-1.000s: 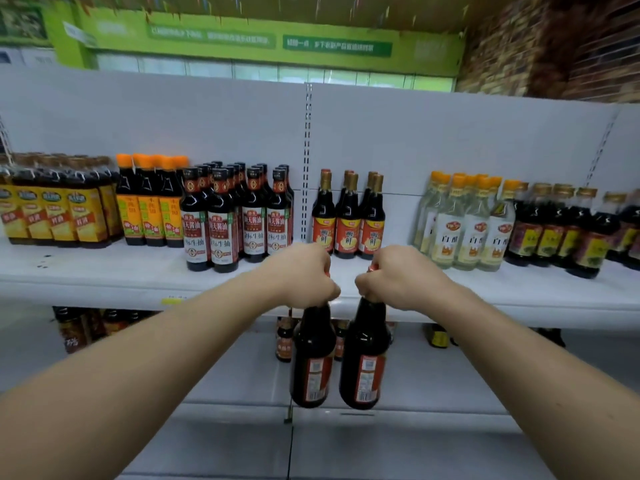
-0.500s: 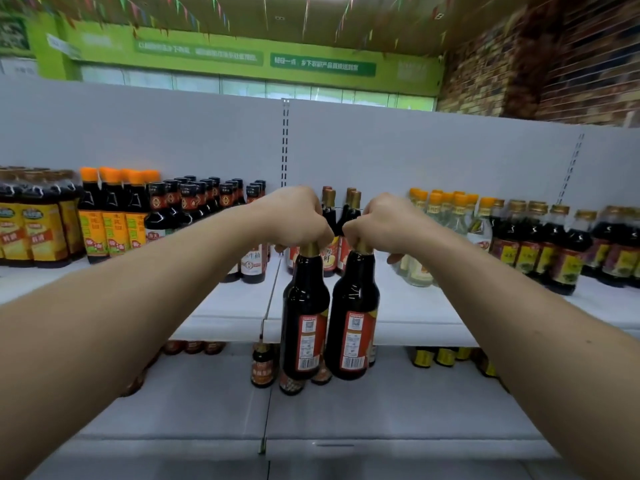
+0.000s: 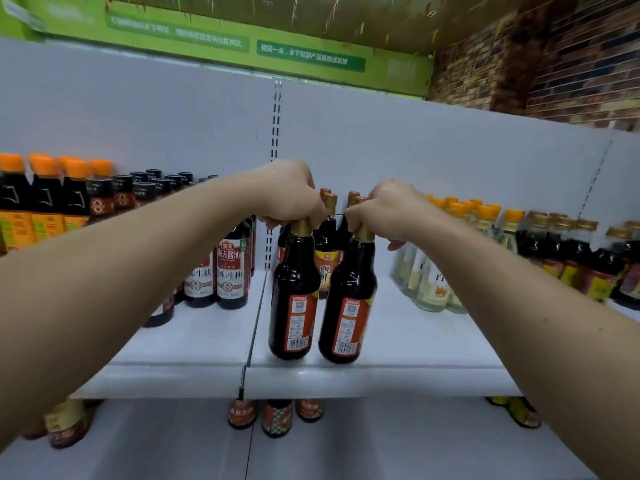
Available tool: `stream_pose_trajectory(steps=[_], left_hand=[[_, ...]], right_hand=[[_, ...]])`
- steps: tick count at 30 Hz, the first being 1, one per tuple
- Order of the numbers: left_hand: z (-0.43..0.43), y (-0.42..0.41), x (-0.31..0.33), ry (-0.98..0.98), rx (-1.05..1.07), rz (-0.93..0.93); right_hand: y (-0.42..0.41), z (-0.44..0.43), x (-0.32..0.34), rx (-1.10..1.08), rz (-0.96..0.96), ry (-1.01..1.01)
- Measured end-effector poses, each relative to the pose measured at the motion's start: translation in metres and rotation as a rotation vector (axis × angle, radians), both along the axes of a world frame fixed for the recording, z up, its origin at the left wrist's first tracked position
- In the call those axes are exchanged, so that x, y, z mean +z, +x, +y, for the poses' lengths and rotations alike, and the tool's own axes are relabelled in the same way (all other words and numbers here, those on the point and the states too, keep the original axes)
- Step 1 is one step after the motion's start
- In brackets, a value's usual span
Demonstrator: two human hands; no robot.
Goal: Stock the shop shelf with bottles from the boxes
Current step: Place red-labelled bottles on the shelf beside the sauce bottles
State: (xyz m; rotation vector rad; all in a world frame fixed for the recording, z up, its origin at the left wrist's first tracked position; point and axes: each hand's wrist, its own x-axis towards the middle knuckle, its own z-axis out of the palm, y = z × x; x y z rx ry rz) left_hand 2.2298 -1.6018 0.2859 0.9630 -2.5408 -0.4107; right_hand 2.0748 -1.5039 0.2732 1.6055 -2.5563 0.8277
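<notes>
**A pair held upright, side by side**

Head view. Left hand [image 3: 287,195] curled tight round the gold-foil neck of the left dark bottle [image 3: 294,292], fingers wrapped over the cap. Right hand [image 3: 391,211] clamped the same way on the neck of the right dark bottle [image 3: 349,299], one finger jutting out underneath.

Both upright, close together but apart, back labels and barcodes turned to the camera. Placed at the front edge of the white shelf [image 3: 398,341], just right of the seam between two boards. Hard to tell through the blur whether the bases touch the board or hang just above it.

Directly behind, matching gold-necked bottles [image 3: 327,258] in a short row. To the left, soy sauce bottles [image 3: 232,271] with red-and-white labels, then orange-capped bottles [image 3: 45,199]. To the right, clear bottles [image 3: 429,285] with orange caps, then dark gold-capped bottles [image 3: 561,251].

Below, on the lower shelf [image 3: 381,445], a few small bottles [image 3: 277,417]. Above, a green banner [image 3: 242,43] and a brick wall [image 3: 571,64].
</notes>
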Motion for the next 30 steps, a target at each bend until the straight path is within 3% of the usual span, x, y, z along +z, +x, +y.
stream_pose_trajectory(steps=[16, 21, 25, 30], left_hand=[[-0.104, -0.044, -0.021, 0.006, -0.025, -0.072], [-0.112, -0.045, -0.028, 0.009, -0.071, -0.037], [-0.112, -0.038, -0.042, -0.01, -0.09, 0.02], [-0.112, -0.037, -0.06, -0.068, 0.035, 0.091]], right_hand=[[-0.025, -0.101, -0.02, -0.026, -0.017, 0.034], [-0.029, -0.103, -0.029, -0.007, -0.014, -0.002], [-0.034, -0.096, -0.048, 0.014, -0.122, -0.107], [-0.036, -0.089, -0.083, -0.029, -0.159, -0.168]])
